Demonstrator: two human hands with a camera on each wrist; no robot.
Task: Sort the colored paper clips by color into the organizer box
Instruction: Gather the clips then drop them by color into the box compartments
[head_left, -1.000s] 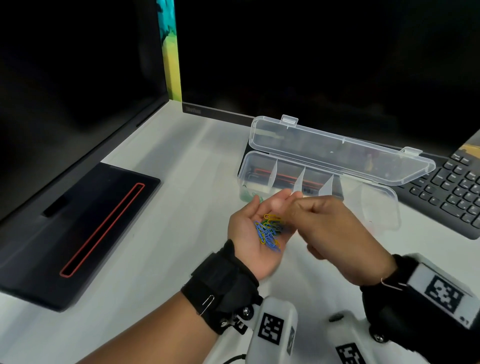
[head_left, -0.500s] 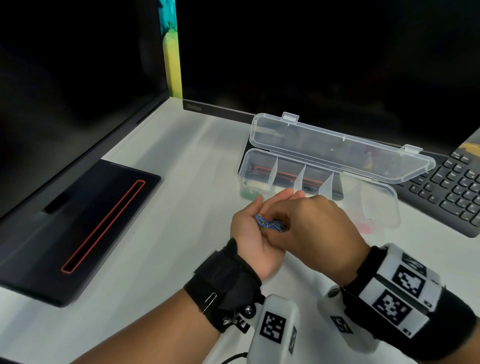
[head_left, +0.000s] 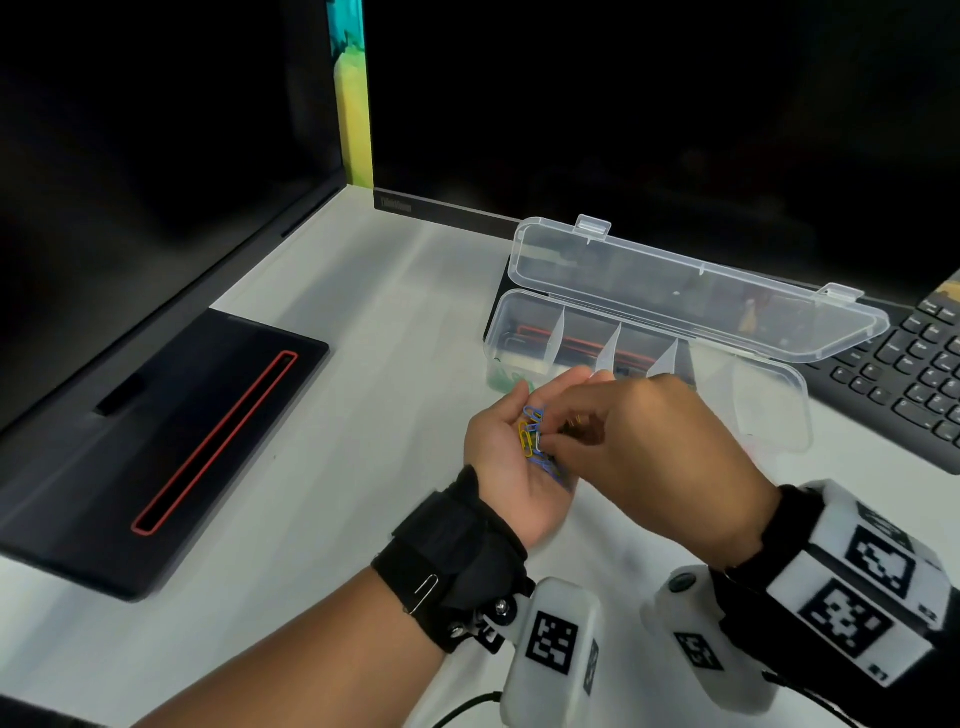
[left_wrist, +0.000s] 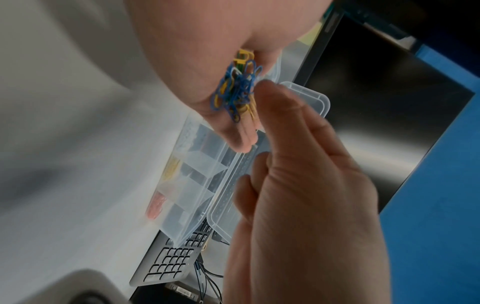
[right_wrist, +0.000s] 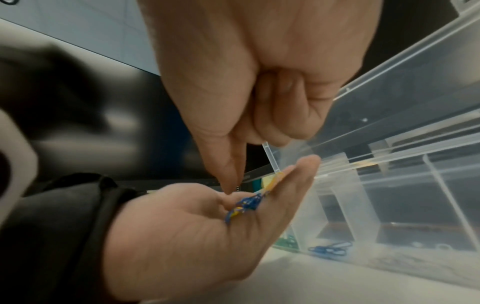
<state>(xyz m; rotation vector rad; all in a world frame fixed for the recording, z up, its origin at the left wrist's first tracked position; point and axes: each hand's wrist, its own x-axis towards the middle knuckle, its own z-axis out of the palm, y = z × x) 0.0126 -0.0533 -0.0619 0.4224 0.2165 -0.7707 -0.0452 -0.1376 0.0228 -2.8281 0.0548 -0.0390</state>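
Note:
My left hand (head_left: 493, 457) lies palm up in front of the box, fingers nearly straight, carrying a small pile of blue and yellow paper clips (head_left: 532, 441) (left_wrist: 233, 92) (right_wrist: 246, 203). My right hand (head_left: 639, 447) reaches over it. Its index finger (right_wrist: 231, 174) and thumb pinch at the pile, and the other fingers are curled. The clear organizer box (head_left: 769, 410) stands open behind the hands, lid (head_left: 675, 291) tipped back. Green clips (head_left: 506, 382) lie in its leftmost compartment, then blue (right_wrist: 328, 250), yellow (left_wrist: 172, 168) and red (left_wrist: 155, 205).
A black keyboard (head_left: 909, 379) lies right of the box. A black monitor base with a red stripe (head_left: 156, 441) sits at the left. Dark monitors (head_left: 623, 104) stand along the back and left of the white desk (head_left: 337, 364).
My right hand has come down from above the left fingertips into the palm and now picks at the pile. The left hand has stayed about where it was.

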